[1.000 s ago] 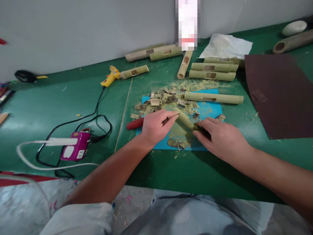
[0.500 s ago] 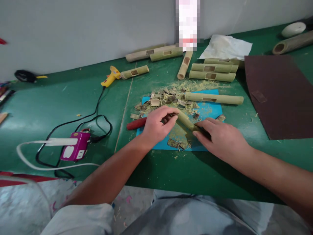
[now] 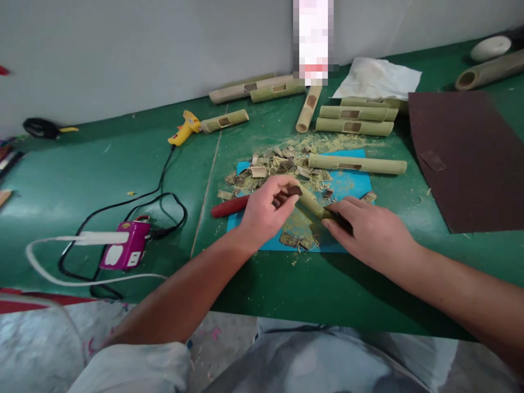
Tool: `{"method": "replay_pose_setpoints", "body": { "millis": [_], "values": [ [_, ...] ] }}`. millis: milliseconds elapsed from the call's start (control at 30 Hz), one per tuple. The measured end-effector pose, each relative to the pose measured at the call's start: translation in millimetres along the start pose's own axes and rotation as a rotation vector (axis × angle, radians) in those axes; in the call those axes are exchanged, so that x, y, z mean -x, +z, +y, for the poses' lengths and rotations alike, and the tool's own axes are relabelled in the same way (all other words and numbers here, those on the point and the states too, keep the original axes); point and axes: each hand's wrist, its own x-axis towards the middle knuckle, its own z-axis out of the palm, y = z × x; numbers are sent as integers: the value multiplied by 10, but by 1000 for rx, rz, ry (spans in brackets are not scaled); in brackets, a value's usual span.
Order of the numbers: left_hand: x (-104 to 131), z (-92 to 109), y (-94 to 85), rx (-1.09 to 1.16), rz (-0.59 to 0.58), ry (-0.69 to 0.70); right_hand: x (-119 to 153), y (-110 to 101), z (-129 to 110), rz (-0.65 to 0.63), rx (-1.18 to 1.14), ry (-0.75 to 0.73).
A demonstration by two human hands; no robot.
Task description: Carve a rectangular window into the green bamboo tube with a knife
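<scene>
My left hand (image 3: 270, 210) pinches a small dark brown piece (image 3: 295, 190) at the upper left end of a green bamboo tube (image 3: 311, 203). The fingers of my right hand (image 3: 364, 226) are wrapped round the tube's lower right end. The tube is tilted over a blue sheet (image 3: 356, 185) strewn with shavings. Beside my left hand a red handle (image 3: 229, 206) sticks out; its other end is hidden. A longer bamboo tube (image 3: 376, 165) with a cut slot lies behind my hands, next to a heap of bamboo chips (image 3: 278, 164).
Cut bamboo tubes (image 3: 372, 127) lie at the back. A yellow glue gun (image 3: 185, 130) and a purple power adapter (image 3: 126, 245) with cables are on the left. A brown sheet (image 3: 470, 158) lies right, near a white cloth (image 3: 374, 79).
The fingers of my left hand have shifted slightly, and the dark brown piece now shows between them. My right hand has stayed on the tube.
</scene>
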Motion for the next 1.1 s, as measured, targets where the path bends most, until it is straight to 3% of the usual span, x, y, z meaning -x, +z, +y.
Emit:
{"method": "replay_pose_setpoints", "body": {
  "millis": [167, 367, 700, 933, 1100],
  "values": [
    [-29, -10, -16, 43, 46, -44, 3, 1, 2, 4, -5, -5],
    [-19, -16, -32, 78, 10, -67, 6, 3, 5, 12, -5, -8],
    [4, -26, -36, -97, 52, 147, 7, 7, 6, 11, -7, -20],
    [-2, -30, -31, -71, 67, -15, 0, 4, 13, 16, -12, -20],
    [-15, -94, -48, -199, 78, 25, 1, -11, 3, 6, -8, -12]
  ]
}}
